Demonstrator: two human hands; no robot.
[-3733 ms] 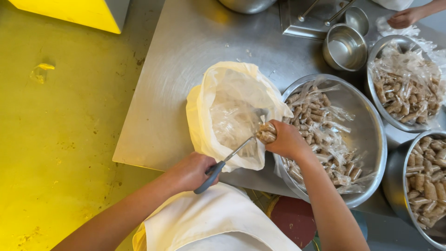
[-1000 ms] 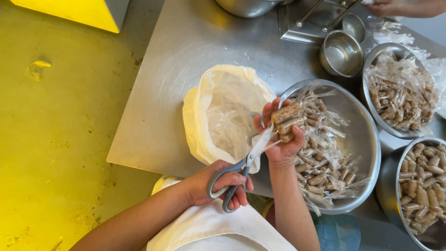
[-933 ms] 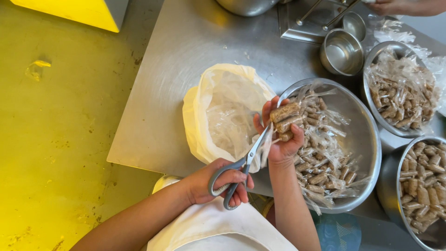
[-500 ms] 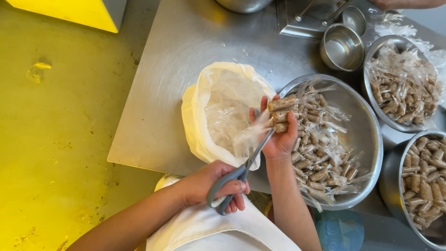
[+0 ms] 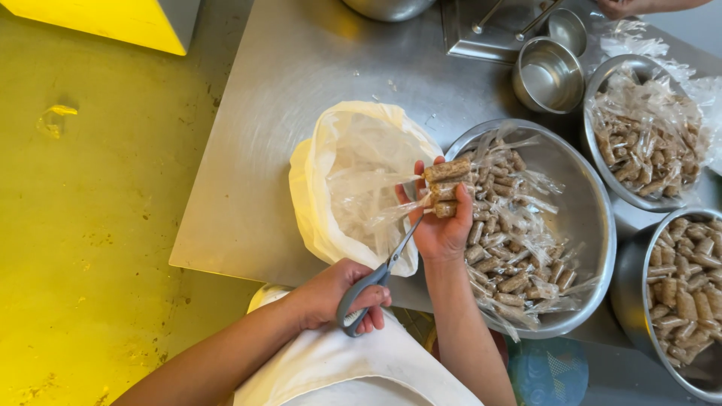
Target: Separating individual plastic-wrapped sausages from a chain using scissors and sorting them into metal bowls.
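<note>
left hand (image 5: 335,293) grips scissors (image 5: 380,274) (blades closed) | right hand (image 5: 444,218) clasps wrapped rolls (image 5: 446,188)

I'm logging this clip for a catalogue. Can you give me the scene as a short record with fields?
left hand: grips grey-handled scissors, blades at the wrapper ends
right hand: holds wrapped brown sticks above the bag
bag: pale plastic, open, clear scraps inside
big bowl: steel, full of wrapped sticks
table: steel
floor: yellow
</note>
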